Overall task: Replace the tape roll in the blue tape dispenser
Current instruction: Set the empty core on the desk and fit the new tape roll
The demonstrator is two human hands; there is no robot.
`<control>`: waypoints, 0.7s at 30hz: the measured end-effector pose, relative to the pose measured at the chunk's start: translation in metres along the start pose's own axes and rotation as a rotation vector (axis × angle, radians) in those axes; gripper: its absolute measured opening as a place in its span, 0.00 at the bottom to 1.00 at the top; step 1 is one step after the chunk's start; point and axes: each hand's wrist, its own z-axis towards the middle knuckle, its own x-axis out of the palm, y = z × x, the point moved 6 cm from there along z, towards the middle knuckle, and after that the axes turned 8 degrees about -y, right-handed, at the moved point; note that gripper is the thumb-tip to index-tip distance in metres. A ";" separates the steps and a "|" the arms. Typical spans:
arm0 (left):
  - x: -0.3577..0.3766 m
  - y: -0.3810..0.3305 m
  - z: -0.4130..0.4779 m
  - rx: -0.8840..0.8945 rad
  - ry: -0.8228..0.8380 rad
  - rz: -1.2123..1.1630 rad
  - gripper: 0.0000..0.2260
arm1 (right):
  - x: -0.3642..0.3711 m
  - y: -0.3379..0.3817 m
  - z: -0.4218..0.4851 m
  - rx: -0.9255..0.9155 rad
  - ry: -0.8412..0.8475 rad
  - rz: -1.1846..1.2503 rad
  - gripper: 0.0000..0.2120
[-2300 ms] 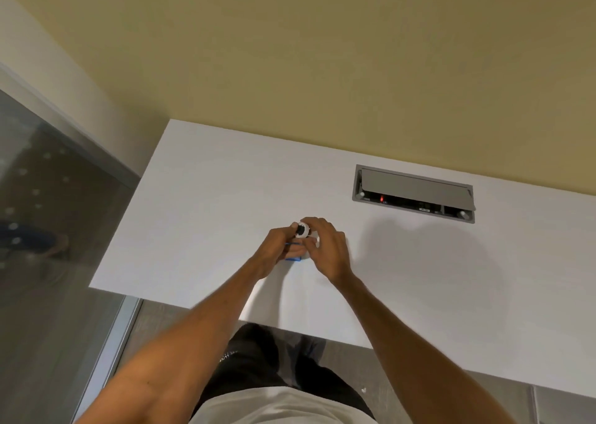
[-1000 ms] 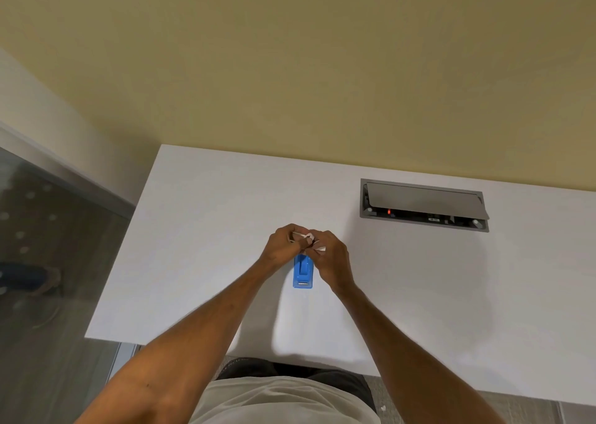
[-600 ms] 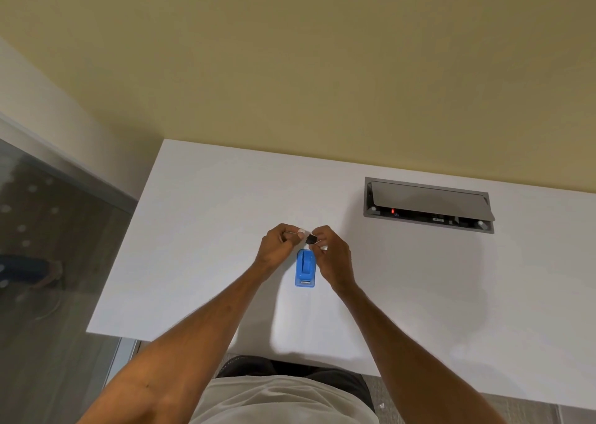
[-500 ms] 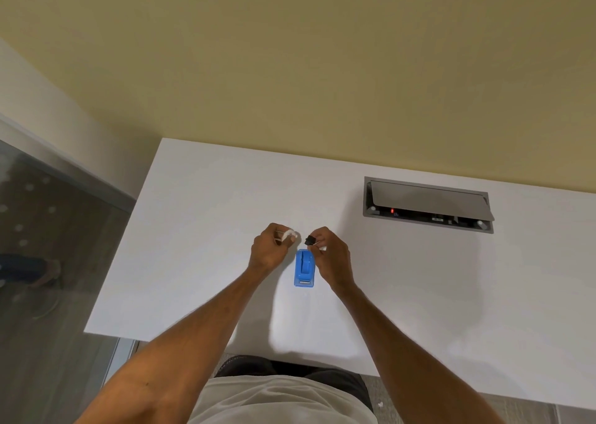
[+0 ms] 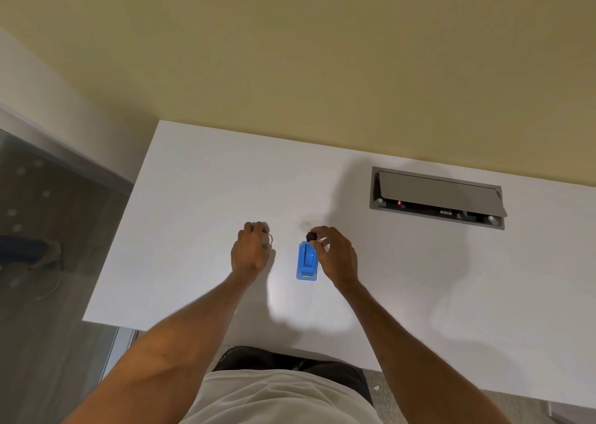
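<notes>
Dispenser (image 5: 306, 264) lies flat on the white desk (image 5: 193, 198), between the two hands, long axis running near-to-far from the person, cutter end toward the body. Its cradle looks empty — no roll seated.

Right hand (image 5: 335, 256) sits just beside the dispenser's right edge, thumb and forefinger pinching a small black hub (image 5: 311, 236) above the far end of the dispenser. Hub hangs almost directly over the cradle, so this is the nearer hand by far.

Left hand (image 5: 251, 251) is apart to the left, low at the desk, fingers curled around a pale ring — probably the tape roll (image 5: 267, 240) (mostly hidden by the fingers, can't tell if spent or fresh).

Judgement: hub and roll are separated, one per hand. The next move turns on the gap between them: the roll lies left of the hub, and whichever roll goes in needs threading onto the hub before it drops into the slot across the dispenser's long axis.

Power box (image 5: 437, 198) far right, not involved.
</notes>
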 end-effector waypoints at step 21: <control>-0.018 -0.051 -0.012 0.184 -0.036 -0.380 0.15 | -0.006 0.012 0.000 -0.052 -0.027 0.058 0.03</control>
